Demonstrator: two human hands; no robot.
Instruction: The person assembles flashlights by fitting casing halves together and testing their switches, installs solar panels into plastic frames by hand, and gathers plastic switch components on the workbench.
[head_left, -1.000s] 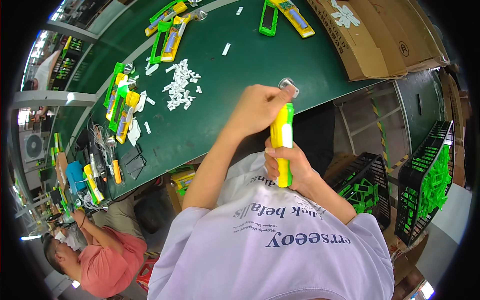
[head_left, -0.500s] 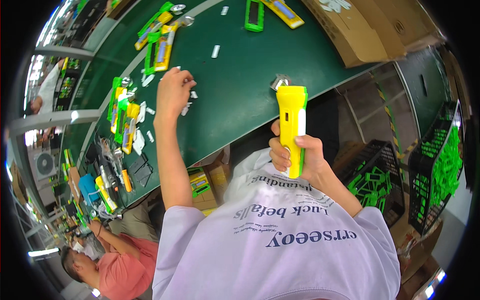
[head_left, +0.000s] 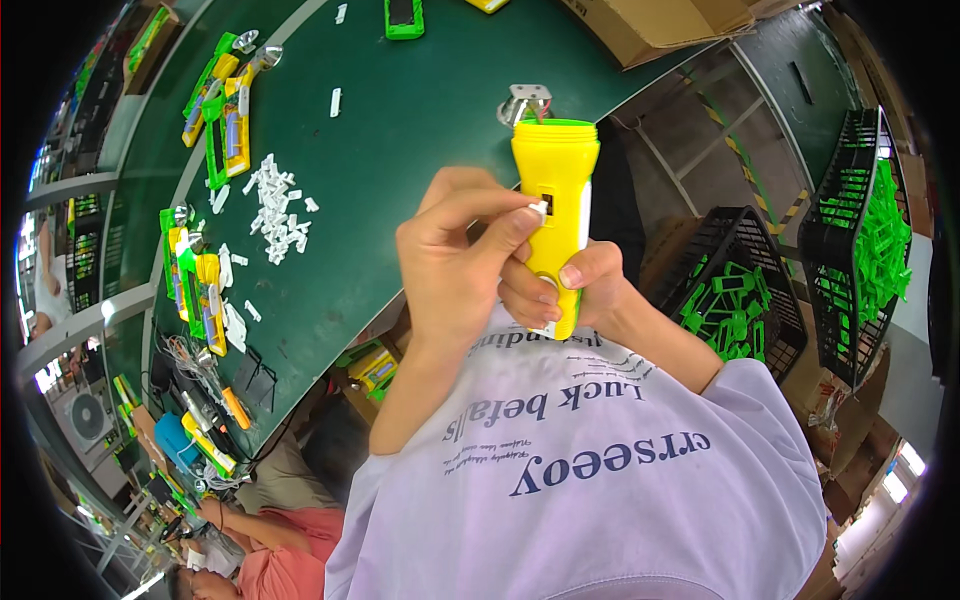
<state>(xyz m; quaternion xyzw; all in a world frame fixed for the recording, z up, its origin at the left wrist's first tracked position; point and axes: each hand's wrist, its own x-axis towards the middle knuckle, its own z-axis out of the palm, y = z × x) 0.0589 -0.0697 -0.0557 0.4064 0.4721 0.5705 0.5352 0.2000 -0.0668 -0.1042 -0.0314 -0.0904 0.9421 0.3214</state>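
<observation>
My right hand (head_left: 585, 285) is wrapped round the lower part of a yellow flashlight body (head_left: 553, 165), its wide green-lined end pointing away from me. A shiny reflector (head_left: 527, 104) with a metal plate hangs out at that open end on a wire. Between thumb and forefinger my left hand (head_left: 460, 235) pinches a small white plastic piece (head_left: 540, 208), held against the edge of the dark slot (head_left: 547, 200) in the body's side. Whether the piece sits in the slot I cannot tell. A pile of similar white pieces (head_left: 275, 215) lies on the green table to the left.
Several part-assembled yellow-and-green flashlights (head_left: 230, 120) lie along the table's left side. An orange-handled tool (head_left: 236, 408) is at the near left. Black crates (head_left: 850, 240) with green parts stand to the right, a cardboard box (head_left: 650, 30) at the far right. A co-worker (head_left: 290, 555) sits at lower left.
My left hand has come from the white pile to the flashlight with a small white piece. The flashlight stays in my right hand. The view has shifted, uncovering the pile.
</observation>
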